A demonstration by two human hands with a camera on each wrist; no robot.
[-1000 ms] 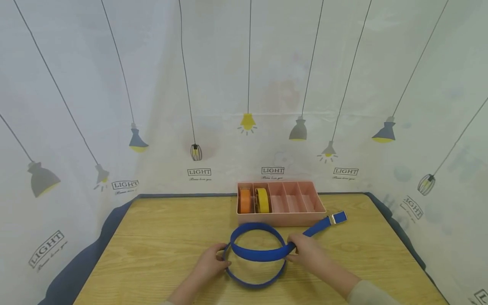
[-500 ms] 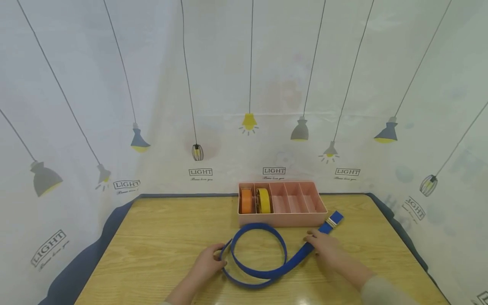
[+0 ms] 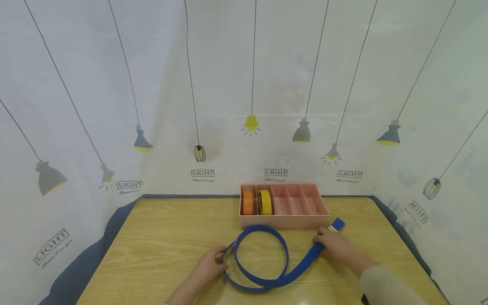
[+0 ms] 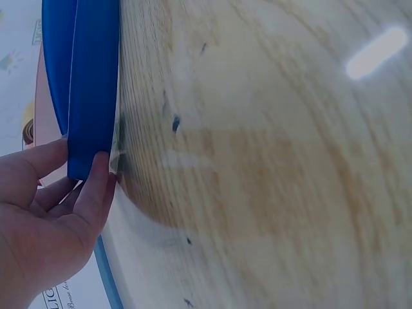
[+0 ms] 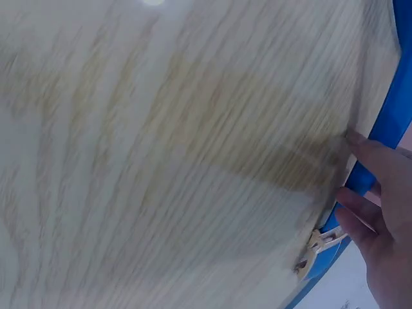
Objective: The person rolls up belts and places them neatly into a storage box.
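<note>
A blue belt (image 3: 303, 266) stands on its edge on the table, coiled into a loose double loop with one straight tail running to the right. My left hand (image 3: 209, 265) pinches the strap at the left side of the loops; in the left wrist view the thumb and fingers (image 4: 96, 187) are on both faces near the strap's end. On the tail, just short of the metal buckle (image 3: 334, 228), my right hand (image 3: 340, 248) holds the strap between thumb and fingers. The right wrist view shows that buckle (image 5: 315, 250) below the fingertips.
Behind the loops is a pink divided box (image 3: 284, 221). Its two left compartments hold a rolled orange belt (image 3: 248, 203) and a rolled yellow belt (image 3: 265, 202). The wooden table (image 3: 160, 237) ends at a curtain (image 3: 228, 84) printed with lamps.
My right hand has slid right along the belt from the loops to near the buckle, and the loops have settled lower. The left hand has kept its grip on the left side.
</note>
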